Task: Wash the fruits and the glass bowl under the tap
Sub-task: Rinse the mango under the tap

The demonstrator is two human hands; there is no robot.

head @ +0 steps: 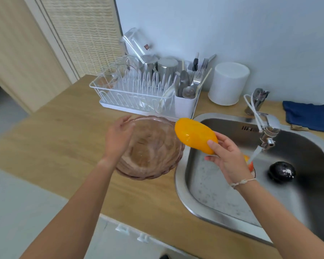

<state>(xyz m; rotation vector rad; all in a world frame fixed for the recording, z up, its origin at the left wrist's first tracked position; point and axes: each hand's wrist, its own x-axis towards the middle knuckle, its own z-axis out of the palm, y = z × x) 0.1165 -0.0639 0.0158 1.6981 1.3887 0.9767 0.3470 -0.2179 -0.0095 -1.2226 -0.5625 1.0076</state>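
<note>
A ribbed glass bowl [153, 150] sits on the wooden counter just left of the sink, with nothing in it. My left hand [118, 137] rests on its left rim. My right hand [224, 157] holds a yellow mango-like fruit [195, 136] by its near end, over the gap between bowl and sink. Water runs from the tap [267, 135] onto an orange-red fruit [250, 164], mostly hidden behind my right hand. A dark round fruit [281, 171] lies in the sink [195, 199].
A white dish rack [131, 94] with glasses, steel cups and cutlery stands behind the bowl. A white canister [228, 84] and a blue cloth [309, 115] sit behind the sink. The counter's front edge [138, 227] runs below my arms.
</note>
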